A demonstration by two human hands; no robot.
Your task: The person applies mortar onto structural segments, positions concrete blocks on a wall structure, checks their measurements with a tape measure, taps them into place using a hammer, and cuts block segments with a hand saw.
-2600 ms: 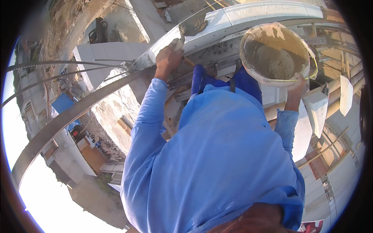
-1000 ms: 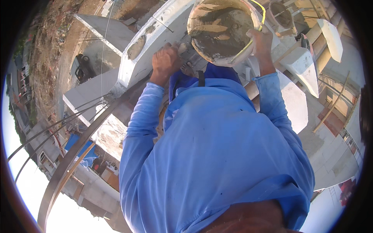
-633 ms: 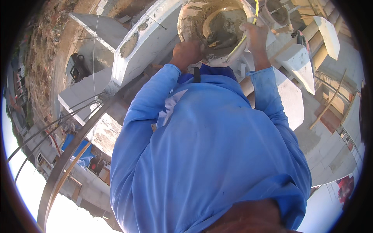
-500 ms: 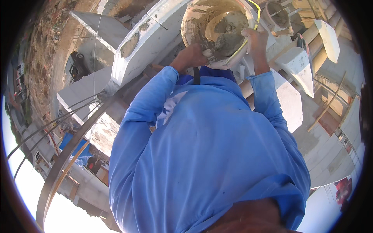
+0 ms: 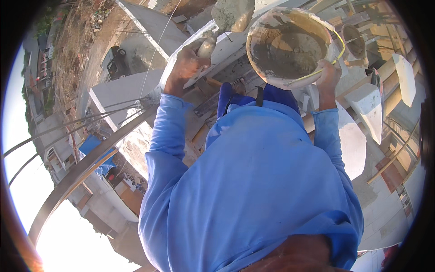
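Note:
My left hand [image 5: 187,67] is closed around the handle of a trowel [image 5: 207,48]. A lump of wet grey mortar [image 5: 232,14] covers the trowel's blade, which is over the edge of a pale concrete wall. To the right, my right hand [image 5: 330,75] grips the near right rim of a round, mortar-stained bucket [image 5: 274,80], beside its yellow handle [image 5: 343,49]. The bucket is tilted toward me, and wet mortar [image 5: 290,65] lies in it.
The concrete wall [image 5: 168,75] runs diagonally on the left, with a dark post [image 5: 86,167] and cables near it. On the right are another bucket [image 5: 354,40], pale angular blocks [image 5: 366,104], timber and a thin wooden pole [image 5: 395,152].
My left hand has come out of the bucket and moved left, bringing the mortar-loaded trowel over the wall. In the view, the bucket and my right hand sit farther right and lower.

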